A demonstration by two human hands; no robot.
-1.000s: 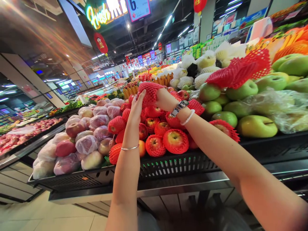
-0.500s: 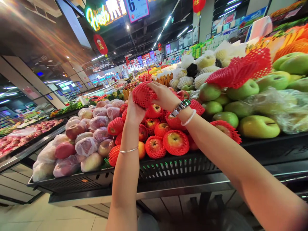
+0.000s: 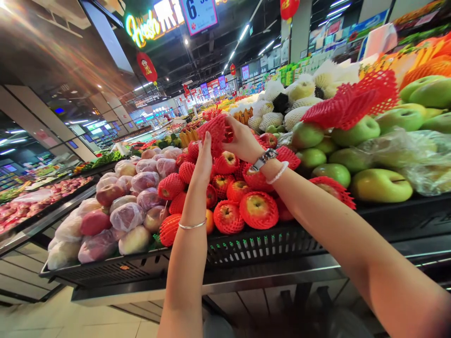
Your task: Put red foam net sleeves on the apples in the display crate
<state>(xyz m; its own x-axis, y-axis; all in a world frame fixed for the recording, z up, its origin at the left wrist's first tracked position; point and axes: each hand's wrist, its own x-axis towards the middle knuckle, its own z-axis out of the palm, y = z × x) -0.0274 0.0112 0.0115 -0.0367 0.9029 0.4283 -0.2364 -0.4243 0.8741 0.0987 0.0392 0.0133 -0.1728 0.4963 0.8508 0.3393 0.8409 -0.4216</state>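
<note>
A red foam fruit net (image 3: 213,130) is held up between my two hands, above the pile of apples. My left hand (image 3: 204,158) stands upright on its near left side, thumb against the mesh; most of its fingers are hidden behind. From the right, the bent fingers and thumb of my right hand (image 3: 241,139) grip the net's edge. I cannot tell whether a fruit is inside it. Below lie several apples (image 3: 259,209) in red foam nets, in a black slotted crate (image 3: 246,246). A watch (image 3: 265,158) is on my right wrist.
Plastic-wrapped fruits (image 3: 127,217) fill the crate's left side. Green fruits (image 3: 359,134) are piled at right, with loose red foam nets (image 3: 347,105) on top and a clear plastic bag (image 3: 428,162) beside them. White-netted fruits (image 3: 271,119) lie behind. A metal ledge (image 3: 253,277) runs along the front.
My left hand has turned more upright and shifted slightly right. The net, rounded in my left palm before, now looks flared and tilted. My right hand stays on it with fingers more bent.
</note>
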